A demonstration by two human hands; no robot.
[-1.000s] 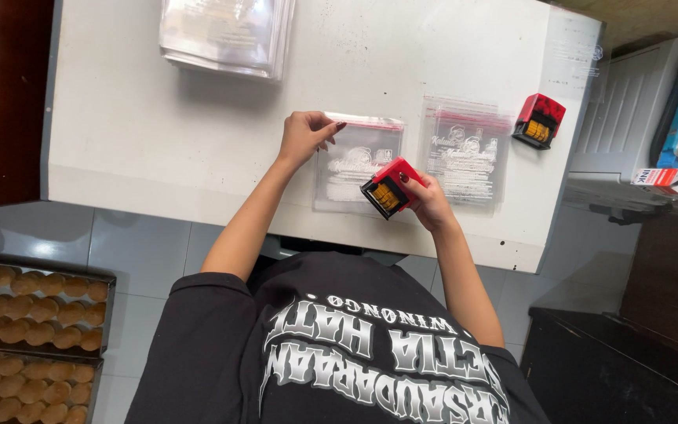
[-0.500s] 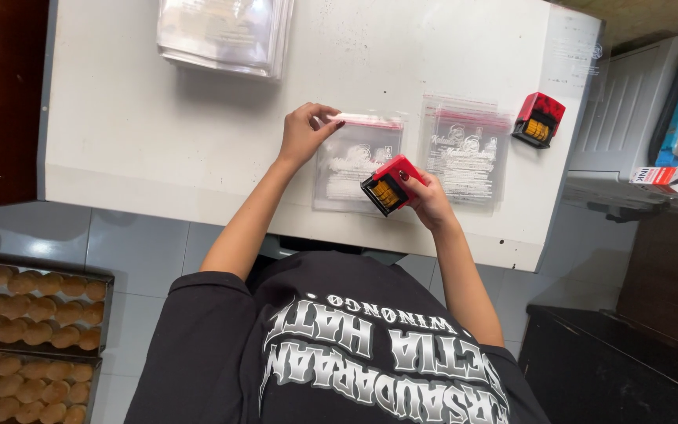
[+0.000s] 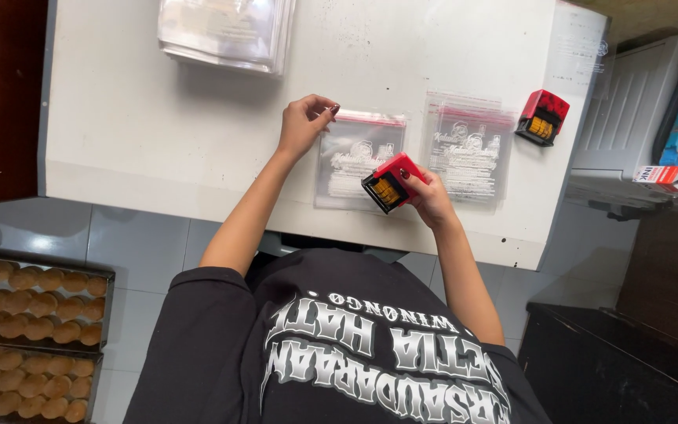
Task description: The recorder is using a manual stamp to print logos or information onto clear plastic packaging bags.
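Right hand (image 3: 431, 195) still grips the red stamp (image 3: 392, 182); left hand (image 3: 304, 124) (fingertips pinched) has lifted the bag (image 3: 355, 161) corner.

glossy clear plastic bag (image 3: 352, 161), red plastic stamper (image 3: 390, 182), matt white tabletop (image 3: 158, 126)

Red stamp (image 3: 391, 181), clear red-striped bag (image 3: 352, 157), white table (image 3: 158, 133), golden pastries (image 3: 25, 314)

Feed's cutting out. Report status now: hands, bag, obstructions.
Left hand pinching the clear zip bag's top corner. Right hand holding the red stamper over it. Nothing in the way.
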